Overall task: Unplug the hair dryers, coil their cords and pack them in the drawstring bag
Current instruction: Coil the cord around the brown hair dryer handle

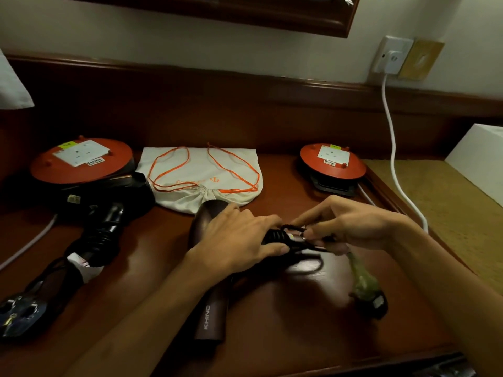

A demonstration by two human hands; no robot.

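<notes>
A brown hair dryer [211, 319] lies on the wooden desk [272, 308] at the centre, its cord [283, 238] wound around the handle. My left hand [239, 240] grips the dryer over that wound cord. My right hand [351, 227] pinches a loose black loop of the same cord. Its plug [373, 297] lies on the desk at the right. A second, black hair dryer [106, 229] lies at the left with its cord coiled and its plug [19, 314] free. The white drawstring bag [201, 175] with orange strings lies flat behind the hands.
Two red extension reels [81, 161] [333, 164] sit at the back left and back right. A white cable [394, 159] runs from a wall socket [392, 55] down the right side. A white box [479, 159] stands at the far right.
</notes>
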